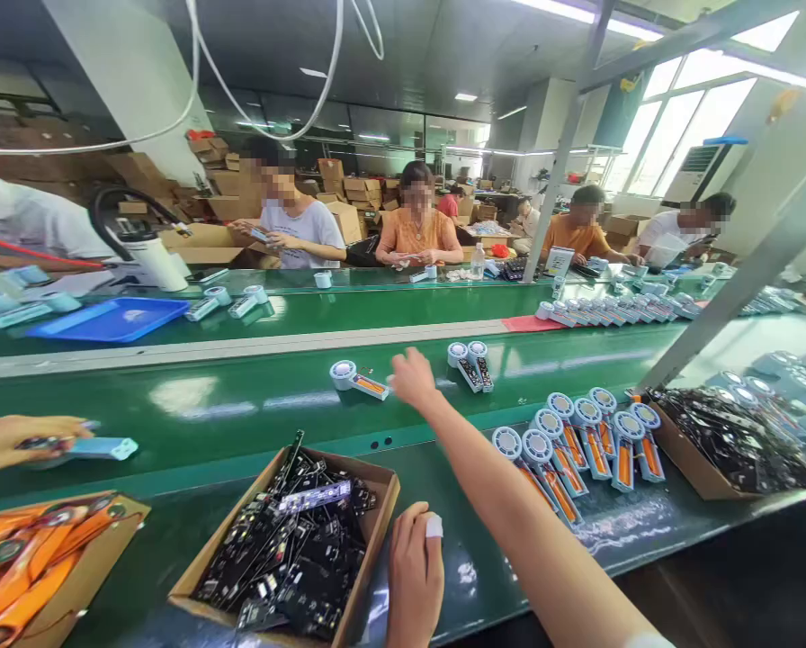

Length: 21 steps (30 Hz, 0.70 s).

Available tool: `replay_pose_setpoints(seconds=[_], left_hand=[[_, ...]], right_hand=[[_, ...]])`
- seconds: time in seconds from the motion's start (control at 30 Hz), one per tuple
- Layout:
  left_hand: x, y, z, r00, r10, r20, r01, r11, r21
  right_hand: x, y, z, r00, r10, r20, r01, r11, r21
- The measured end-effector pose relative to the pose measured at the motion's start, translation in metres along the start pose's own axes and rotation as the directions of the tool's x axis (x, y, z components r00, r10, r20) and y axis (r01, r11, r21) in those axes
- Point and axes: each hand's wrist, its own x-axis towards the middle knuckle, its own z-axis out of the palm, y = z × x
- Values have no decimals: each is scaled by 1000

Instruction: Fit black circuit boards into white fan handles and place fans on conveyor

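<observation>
My right hand [413,378] is stretched over the green belt, fingers loosely bent, close to the handle end of a light blue handheld fan [342,373]. That fan's handle lies uncovered, with an orange part inside; whether my fingertips touch it is hard to see. My left hand [415,567] rests on the bench with nothing visible in it, fingers loosely extended, one wrapped in white tape. Just left of it stands a cardboard box [388,504] full of black circuit boards [301,549]. Two fans [467,360] with boards in their handles lie right of my right hand.
Several fans with orange inserts [578,432] lie to the right, near another box of boards [727,441]. At left, a co-worker's hand [31,441] holds a fan above a box of orange parts [31,558]. A metal post [733,279] slants at right; a blue tray [112,319] lies opposite.
</observation>
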Motion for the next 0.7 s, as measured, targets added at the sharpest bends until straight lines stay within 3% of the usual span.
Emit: replay_pose_setpoints(seconds=[0.17,0.3,0.4,0.53,0.63,0.7], left_hand=[[4,-8,-3,999,36,-20,-35,999,18],[6,0,-8,997,70,-31,-69,997,20],[1,16,-14,989,136,-55,-136,991,-7],[-3,44,-40,963,263,-55,-262,965,35],[20,58,-82,963,267,34,-267,932,246],[45,61,-116,993,100,64,-119,844,524]], right_hand=[[-1,-35,16,986,-74,150,75,997,0],[-28,-30,1,986,-34,164,38,999,-23],[-84,-9,-9,994,0,114,7,998,-61],[-191,37,-3,998,19,64,-14,997,-82],[-257,75,18,996,0,-94,-9,996,-91],[-285,94,33,979,-89,-183,77,994,-72]])
